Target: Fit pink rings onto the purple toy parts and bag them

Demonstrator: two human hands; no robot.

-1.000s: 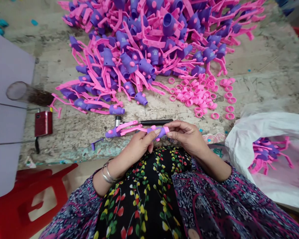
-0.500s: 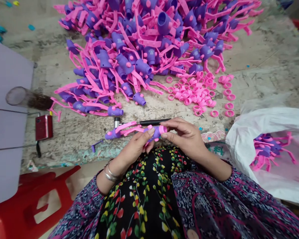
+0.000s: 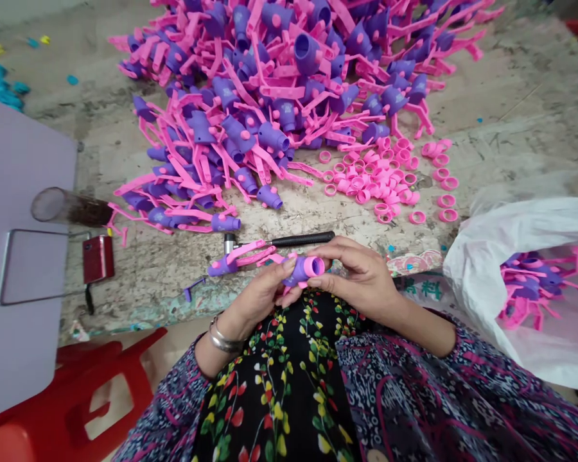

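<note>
Between my hands is a purple plastic piece (image 3: 297,273) with pink parts and a pink ring (image 3: 314,266) around its right end. My left hand (image 3: 264,289) is closed on the purple body, thumb on top. My right hand (image 3: 359,276) has its thumb and fingers closed at the ringed end, touching the pink ring. Pink arms lead left from the piece toward a second purple part (image 3: 222,265) at the table's front; whether they join it I cannot tell. Just behind lies a hammer (image 3: 303,239) with a black handle.
A big heap of purple-and-pink pieces (image 3: 231,128) covers the back. Loose pink rings (image 3: 370,173) lie right of centre. A white sack (image 3: 476,256) holding similar pieces stands at right. At left are a glass (image 3: 52,205), a small red device (image 3: 97,258) and a red stool (image 3: 139,378).
The held piece has turned so the ringed end's opening faces more toward me. The whole view has shifted slightly; both hands keep their hold.
</note>
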